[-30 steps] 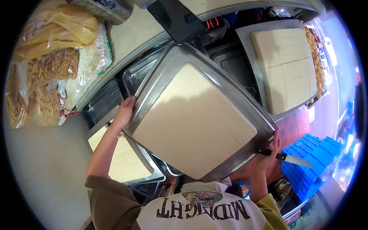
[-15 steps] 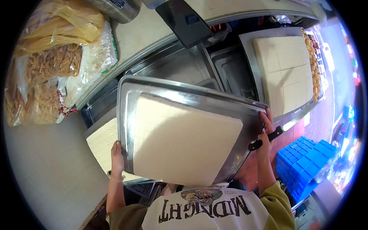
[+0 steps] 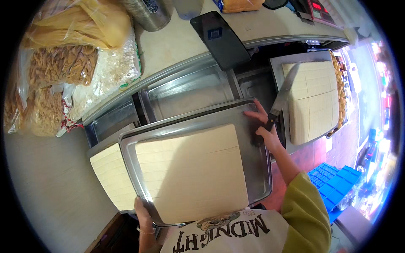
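Observation:
A shallow metal tray (image 3: 259, 182) lies in front of me, tilted a little. In it sits a large pale slab of tofu (image 3: 202, 168), scored with straight lines and partly in shadow. My left hand (image 3: 144, 214) grips the tray's near left rim. My right hand (image 3: 266, 128) is at the tray's far right corner, closed round the black handle of a knife (image 3: 283, 90). One or two of its fingers stretch over the tray's rim. The knife's blade points away from me, over the edge of another scored tofu slab (image 3: 314, 99) on the right.
More cut tofu (image 3: 110, 177) lies at the left, partly under the tray. Beyond stand an empty metal pan (image 3: 190, 90) and a phone (image 3: 220, 42) on the counter ledge. Plastic bags of brown food (image 3: 63, 63) fill the far left. Blue crates (image 3: 337, 185) stand at lower right.
The tray has swung anticlockwise and shifted slightly left, its far right corner moving away from me. My right hand has moved left and away with it, and the knife blade now points farther off.

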Available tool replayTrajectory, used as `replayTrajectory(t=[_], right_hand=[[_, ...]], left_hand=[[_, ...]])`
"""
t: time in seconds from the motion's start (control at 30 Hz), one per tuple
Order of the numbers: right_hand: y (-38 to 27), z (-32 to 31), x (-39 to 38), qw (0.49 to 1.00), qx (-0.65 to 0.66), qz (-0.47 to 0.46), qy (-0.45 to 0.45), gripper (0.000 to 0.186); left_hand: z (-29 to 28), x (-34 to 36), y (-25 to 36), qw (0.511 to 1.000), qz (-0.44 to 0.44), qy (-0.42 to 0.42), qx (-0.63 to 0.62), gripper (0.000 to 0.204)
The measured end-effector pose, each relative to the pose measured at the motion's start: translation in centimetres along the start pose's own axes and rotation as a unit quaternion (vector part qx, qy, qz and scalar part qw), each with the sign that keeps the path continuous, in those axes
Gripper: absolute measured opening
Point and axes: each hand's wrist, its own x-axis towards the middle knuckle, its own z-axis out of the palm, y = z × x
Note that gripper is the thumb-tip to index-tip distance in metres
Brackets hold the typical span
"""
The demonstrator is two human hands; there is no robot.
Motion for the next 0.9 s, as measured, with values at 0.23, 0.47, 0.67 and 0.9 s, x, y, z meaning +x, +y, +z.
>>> replayTrajectory(t=[0.23, 0.47, 0.67, 0.9], right_hand=[[4.8, -2.1, 3.0, 0.994, -0.092, 0.025, -0.061, 0.040], [6.7, -3.5, 3.5, 0.991, -0.086, 0.084, -0.067, 0.030], [8.3, -4.7, 3.6, 0.994, -0.069, 0.047, -0.073, 0.029], [5.7, -5.0, 3.3, 0.978, -0.109, 0.140, -0.110, 0.040]], left_hand=[[2.8, -2.1, -2.5, 0.999, -0.036, 0.011, -0.015, 0.030], [5.2, -3.1, -4.5, 0.999, -0.018, 0.029, -0.011, 0.031], [6.2, -2.7, -5.4, 0.997, -0.040, 0.058, -0.031, 0.031], [4.7, -1.7, -8.9, 1.000, -0.006, 0.014, -0.014, 0.034]])
